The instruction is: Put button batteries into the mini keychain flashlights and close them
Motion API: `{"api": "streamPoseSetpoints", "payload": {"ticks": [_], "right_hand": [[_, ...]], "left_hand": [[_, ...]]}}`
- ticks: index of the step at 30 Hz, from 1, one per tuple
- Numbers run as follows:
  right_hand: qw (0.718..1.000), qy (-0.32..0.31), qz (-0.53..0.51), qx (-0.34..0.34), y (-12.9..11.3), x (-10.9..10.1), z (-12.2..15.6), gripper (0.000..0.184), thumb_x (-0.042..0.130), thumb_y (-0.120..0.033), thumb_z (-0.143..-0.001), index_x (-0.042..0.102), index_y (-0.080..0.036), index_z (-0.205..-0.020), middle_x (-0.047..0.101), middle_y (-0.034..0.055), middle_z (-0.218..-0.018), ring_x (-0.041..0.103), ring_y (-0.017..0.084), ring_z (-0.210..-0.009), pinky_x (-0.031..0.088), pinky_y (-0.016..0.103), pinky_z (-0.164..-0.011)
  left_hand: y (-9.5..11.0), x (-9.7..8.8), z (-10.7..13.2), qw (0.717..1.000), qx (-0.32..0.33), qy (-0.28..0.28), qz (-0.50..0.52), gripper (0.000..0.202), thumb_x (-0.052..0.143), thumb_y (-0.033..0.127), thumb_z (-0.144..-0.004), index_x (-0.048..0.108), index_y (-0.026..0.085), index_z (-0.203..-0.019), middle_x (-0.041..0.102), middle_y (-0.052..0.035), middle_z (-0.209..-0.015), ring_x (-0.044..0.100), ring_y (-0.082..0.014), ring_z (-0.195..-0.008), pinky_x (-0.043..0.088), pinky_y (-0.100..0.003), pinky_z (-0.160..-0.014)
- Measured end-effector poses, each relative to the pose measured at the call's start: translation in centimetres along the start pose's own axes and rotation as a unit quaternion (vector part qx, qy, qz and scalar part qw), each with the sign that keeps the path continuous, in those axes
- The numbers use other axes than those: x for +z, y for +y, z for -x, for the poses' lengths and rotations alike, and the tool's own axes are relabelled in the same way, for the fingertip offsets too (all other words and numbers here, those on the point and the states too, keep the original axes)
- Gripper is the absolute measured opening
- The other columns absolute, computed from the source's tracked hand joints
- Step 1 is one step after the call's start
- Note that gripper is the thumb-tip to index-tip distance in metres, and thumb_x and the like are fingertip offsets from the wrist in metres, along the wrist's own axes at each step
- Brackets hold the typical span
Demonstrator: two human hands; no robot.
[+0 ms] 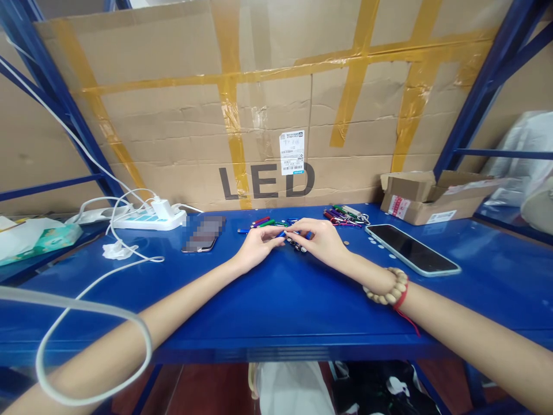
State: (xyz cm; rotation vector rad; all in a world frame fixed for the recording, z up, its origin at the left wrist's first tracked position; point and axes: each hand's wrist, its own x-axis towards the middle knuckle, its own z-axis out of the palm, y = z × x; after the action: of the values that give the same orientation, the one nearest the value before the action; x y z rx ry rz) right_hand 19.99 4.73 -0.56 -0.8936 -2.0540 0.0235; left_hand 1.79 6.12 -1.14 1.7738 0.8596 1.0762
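Observation:
My left hand [254, 248] is closed, with thumb and fingers pinching a small blue metal tube [280, 234]. My right hand [322, 239] meets it from the other side, its fingertips closed at the tube's pale end. Another bit of blue shows under the right fingers; whether it is held or lies on the table cannot be made out. Just below the fingertips lie small silvery pieces [297, 245], partly covered by the right hand. Behind the hands are red and green tubes [268, 223] of similar size. A beaded bracelet and red cord circle my right wrist.
On the blue table [276, 305] lie a pile of coloured tubes with metal clips [345, 215], a white-edged phone [412, 249] and a dark phone [205, 233]. A power strip [151, 219] and loose white cable stand left. An open carton [436, 196] sits back right, before a large cardboard sheet [185, 132].

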Motion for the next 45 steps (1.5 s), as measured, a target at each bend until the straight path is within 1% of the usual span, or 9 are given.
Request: {"api": "streamPoseSetpoints", "payload": {"ticks": [2,5,9,12,18,22,32,39,45], "right_hand": [[1.0,0.002,-0.005,-0.002,-0.02,-0.05,-0.03,0.015,0.058,-0.024,-0.084,0.072,-0.02,-0.088,0.07,0.004,-0.086,0.063,0.016,-0.075,0.047,0.026,-0.067],[1.0,-0.002,-0.019,-0.012,-0.03,-0.06,-0.06,0.017,0.056,-0.026,-0.084,0.072,-0.021,-0.087,0.07,0.0047,-0.089,0.063,0.016,-0.076,0.048,0.027,-0.066],[0.999,-0.006,-0.035,-0.005,-0.02,0.1,-0.05,0.017,0.056,-0.027,-0.084,0.071,-0.02,-0.085,0.068,0.0052,-0.092,0.06,0.012,-0.063,0.046,0.025,-0.058],[0.999,-0.016,-0.029,0.016,-0.15,0.12,-0.03,0.014,0.058,-0.027,-0.082,0.069,-0.019,-0.082,0.065,0.0039,-0.091,0.055,0.008,-0.054,0.043,0.023,-0.054],[0.997,-0.064,-0.022,0.045,-0.35,-0.1,-0.05,0.015,0.055,-0.027,-0.084,0.067,-0.018,-0.082,0.061,0.0032,-0.09,0.055,0.007,-0.054,0.04,0.022,-0.052],[0.997,-0.066,-0.018,0.038,-0.24,-0.14,-0.03,0.016,0.055,-0.027,-0.085,0.067,-0.018,-0.082,0.061,0.0034,-0.089,0.055,0.007,-0.054,0.04,0.022,-0.054],[0.997,-0.059,0.005,0.047,-0.56,-0.2,-0.04,0.014,0.056,-0.028,-0.085,0.066,-0.019,-0.081,0.061,0.0022,-0.087,0.054,0.007,-0.054,0.04,0.022,-0.055],[0.998,-0.05,-0.002,0.045,-0.5,-0.24,-0.1,0.009,0.06,-0.027,-0.082,0.064,-0.02,-0.081,0.06,0.0006,-0.088,0.053,0.006,-0.051,0.04,0.023,-0.058],[1.0,-0.015,0.008,0.003,-0.78,-0.57,-0.03,0.01,0.066,-0.029,-0.078,0.063,-0.021,-0.084,0.061,-0.0003,-0.088,0.05,0.006,-0.052,0.04,0.022,-0.057]], "left_hand": [[0.39,0.16,0.18,1.0,-0.011,0.002,0.009,0.032,0.073,0.026,-0.068,0.069,0.012,-0.097,0.071,-0.0088,-0.099,0.068,-0.0226,-0.084,0.053,-0.038,-0.085],[0.81,0.31,0.36,0.999,-0.023,0.005,0.027,0.035,0.074,0.029,-0.068,0.069,0.012,-0.098,0.072,-0.0081,-0.094,0.068,-0.0222,-0.086,0.052,-0.037,-0.086],[1.06,0.38,0.45,0.998,-0.042,0.016,0.048,0.042,0.077,0.031,-0.064,0.068,0.011,-0.1,0.072,-0.0093,-0.094,0.068,-0.0218,-0.086,0.052,-0.036,-0.085],[1.1,0.38,0.48,0.998,-0.047,0.025,0.033,0.041,0.078,0.026,-0.062,0.068,0.012,-0.099,0.073,-0.0089,-0.092,0.068,-0.0218,-0.083,0.053,-0.034,-0.08],[0.93,0.24,0.47,0.999,-0.032,0.02,-0.015,0.044,0.074,0.023,-0.065,0.066,0.012,-0.107,0.072,-0.006,-0.082,0.066,-0.018,-0.077,0.051,-0.029,-0.071],[0.77,0.13,0.31,0.999,-0.013,0.019,-0.033,0.041,0.073,0.024,-0.065,0.067,0.012,-0.104,0.071,-0.006,-0.086,0.064,-0.0168,-0.077,0.051,-0.028,-0.073],[0.59,-0.21,0.11,0.998,-0.011,0.013,-0.055,0.035,0.074,0.03,-0.064,0.071,0.014,-0.095,0.072,-0.0083,-0.094,0.065,-0.0214,-0.084,0.052,-0.03,-0.073],[0.76,-0.27,0.08,0.994,-0.013,0.046,-0.094,0.026,0.076,0.029,-0.061,0.073,0.014,-0.082,0.073,-0.007,-0.088,0.065,-0.0222,-0.085,0.051,-0.035,-0.083],[0.46,-0.23,0.07,0.999,0.023,0.035,-0.006,0.031,0.079,0.032,-0.054,0.063,0.014,-0.073,0.07,-0.0024,-0.077,0.066,-0.0195,-0.079,0.052,-0.036,-0.083]]}}
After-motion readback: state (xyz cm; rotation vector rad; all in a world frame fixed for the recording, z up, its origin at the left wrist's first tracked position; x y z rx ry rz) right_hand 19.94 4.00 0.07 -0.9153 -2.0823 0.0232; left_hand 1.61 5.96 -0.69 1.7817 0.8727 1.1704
